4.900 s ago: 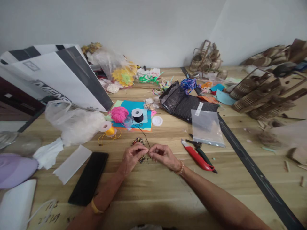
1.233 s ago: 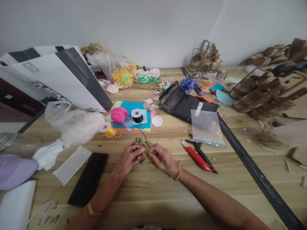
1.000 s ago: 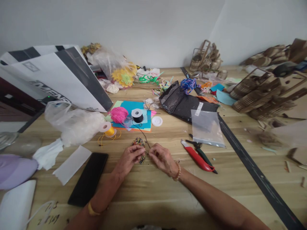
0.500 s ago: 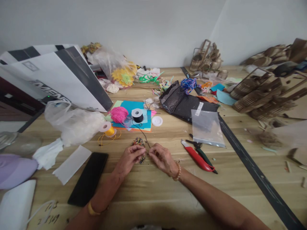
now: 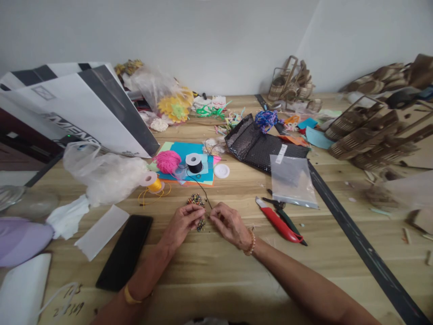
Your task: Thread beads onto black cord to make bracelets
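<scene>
I see the right fingers (image 5: 218, 216) pinching the cord (image 5: 204, 192); the left fingers (image 5: 195, 214) press together near the beads (image 5: 195, 199), on what I can't tell.

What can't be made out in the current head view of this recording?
Left hand, head view: anything in its pinch is too small and covered by its fingers.
Black cord, head view: its end is lost at the fingers of the right hand.
Beads, head view: too small to count.
Purple object, head view: cut off by the left edge.
</scene>
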### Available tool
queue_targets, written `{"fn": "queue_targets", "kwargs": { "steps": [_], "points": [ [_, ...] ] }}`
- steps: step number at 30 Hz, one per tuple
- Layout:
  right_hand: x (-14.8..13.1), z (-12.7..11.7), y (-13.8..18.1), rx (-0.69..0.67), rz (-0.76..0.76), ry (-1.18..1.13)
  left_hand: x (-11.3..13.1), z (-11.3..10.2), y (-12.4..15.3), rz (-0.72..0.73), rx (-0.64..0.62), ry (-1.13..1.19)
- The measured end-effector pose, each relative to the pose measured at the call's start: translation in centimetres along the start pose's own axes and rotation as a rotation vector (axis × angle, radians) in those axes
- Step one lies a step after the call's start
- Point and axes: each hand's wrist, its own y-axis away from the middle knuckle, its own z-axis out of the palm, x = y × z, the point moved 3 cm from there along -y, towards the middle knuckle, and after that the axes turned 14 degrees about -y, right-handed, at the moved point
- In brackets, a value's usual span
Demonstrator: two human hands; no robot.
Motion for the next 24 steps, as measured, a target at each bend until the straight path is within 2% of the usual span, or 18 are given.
{"fn": "queue_targets", "kwargs": {
  "steps": [10, 17, 24],
  "points": [
    [0.17, 0.08, 0.01, -0.004, 0.009, 0.007, -0.19, 0.10, -0.08, 0.026, -0.025, -0.047],
    [0.04, 0.09, -0.18, 0.008, -0.010, -0.003, -0.52, 0.23, -0.04, 0.104, -0.074, -0.162],
    [0.06, 0.07, -0.28, 0.012, -0.025, -0.029, -0.90, -0.01, -0.15, 0.177, -0.058, -0.237]
  ]
}}
